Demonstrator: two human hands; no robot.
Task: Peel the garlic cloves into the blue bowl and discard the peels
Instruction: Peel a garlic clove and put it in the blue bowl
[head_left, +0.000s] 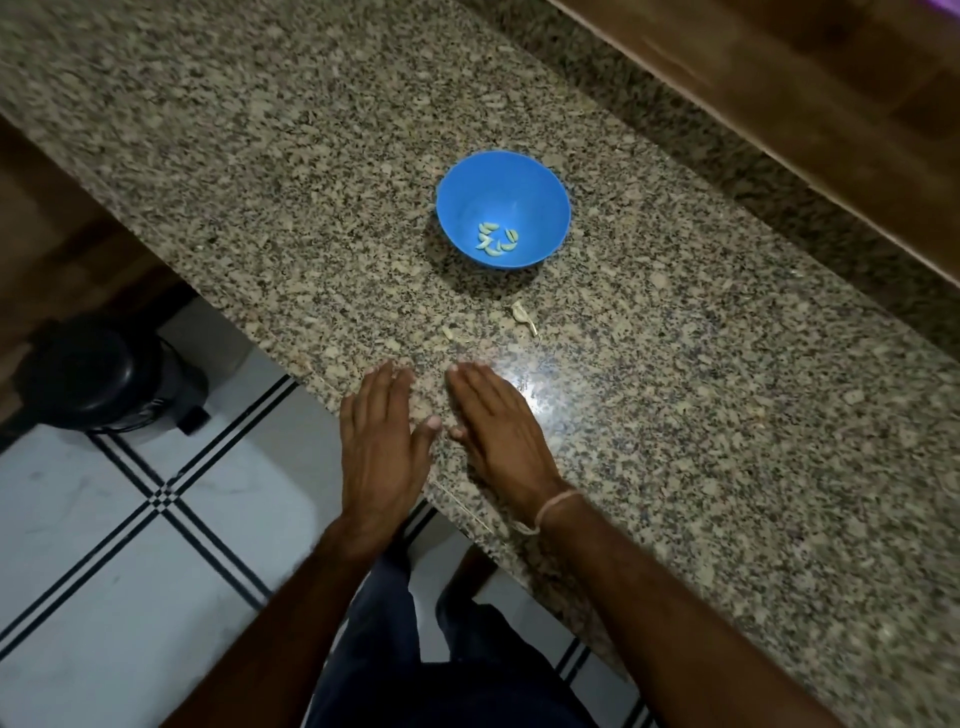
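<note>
Both hands lie flat near the front edge of the table (727, 415), thumbs almost touching. The left hand (382, 441) straddles that edge and the right hand (498, 431) sits fully on the stone. Each grip is open, fingers straight and pointing toward the blue bowl (498, 187), holding nothing. The posture looks like a readiness to gather the leftover peels (521, 314), which lie between fingertips and bowl. The bigger scrap's long axis runs diagonally, its thin tail trailing toward the right hand's side; a smaller bit sits apart, nearer the left. The bowl stands upright farther back, with peeled garlic cloves (496, 241) clustered at its bottom, pointing every which way. A black bin (98, 374) waits on the floor to the left, probably for the scraps.
</note>
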